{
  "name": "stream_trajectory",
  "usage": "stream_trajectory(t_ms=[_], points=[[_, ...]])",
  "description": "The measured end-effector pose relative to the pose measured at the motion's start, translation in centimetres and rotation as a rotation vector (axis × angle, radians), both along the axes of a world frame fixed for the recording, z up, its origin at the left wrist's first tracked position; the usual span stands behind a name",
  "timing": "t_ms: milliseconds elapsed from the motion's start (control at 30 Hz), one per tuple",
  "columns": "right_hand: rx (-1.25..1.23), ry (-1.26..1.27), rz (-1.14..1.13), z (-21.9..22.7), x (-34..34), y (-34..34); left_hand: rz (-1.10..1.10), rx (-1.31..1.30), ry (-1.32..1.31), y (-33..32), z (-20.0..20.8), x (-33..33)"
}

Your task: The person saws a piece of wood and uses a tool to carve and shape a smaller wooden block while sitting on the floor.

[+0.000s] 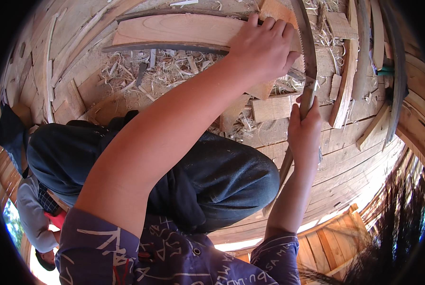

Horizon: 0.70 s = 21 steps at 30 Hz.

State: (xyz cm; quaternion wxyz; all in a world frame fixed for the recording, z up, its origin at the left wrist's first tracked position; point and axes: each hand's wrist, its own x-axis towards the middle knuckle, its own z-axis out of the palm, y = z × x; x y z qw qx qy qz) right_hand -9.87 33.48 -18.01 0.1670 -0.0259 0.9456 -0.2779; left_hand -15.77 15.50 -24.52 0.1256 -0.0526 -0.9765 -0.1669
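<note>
A pale wooden board (pixel 174 29) with dark edges lies across the far part of the floor. My left hand (pixel 265 45) presses down over its right end, fingers curled around the far edge. Just right of that hand stands the long curved blade of a hand saw (pixel 309 45), its teeth facing the board. My right hand (pixel 305 124) is wrapped around the saw's handle, nearer to me. The board's end is hidden beneath my left hand, so I cannot tell whether the teeth touch it.
Curly wood shavings (pixel 170 69) and offcuts cover the plank floor. A short wood block (pixel 274 108) lies near my right hand. Long strips (pixel 349 71) rest at the right, others at the far left. My bent knee (pixel 250 175) is close below. Another person (pixel 34 213) is at lower left.
</note>
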Motion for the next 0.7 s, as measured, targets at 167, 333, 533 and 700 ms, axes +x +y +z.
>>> stream_trajectory(t_ms=[167, 333, 533, 700], points=[[0.072, -0.134, -0.101, 2.0, 2.3, 0.3, -0.002, -0.015, 0.053, -0.2, -0.8, -0.1], [0.043, -0.169, -0.153, 4.6, 8.4, 3.7, 0.002, -0.041, 0.056, -0.3, -0.9, 0.4], [0.057, -0.109, -0.118, 3.1, 5.3, 1.8, -0.012, 0.007, -0.039, -0.2, -0.2, 0.1], [0.025, -0.036, -0.023, 0.2, -0.6, -0.7, -0.018, 0.03, -0.071, 0.0, 0.2, 0.0]])
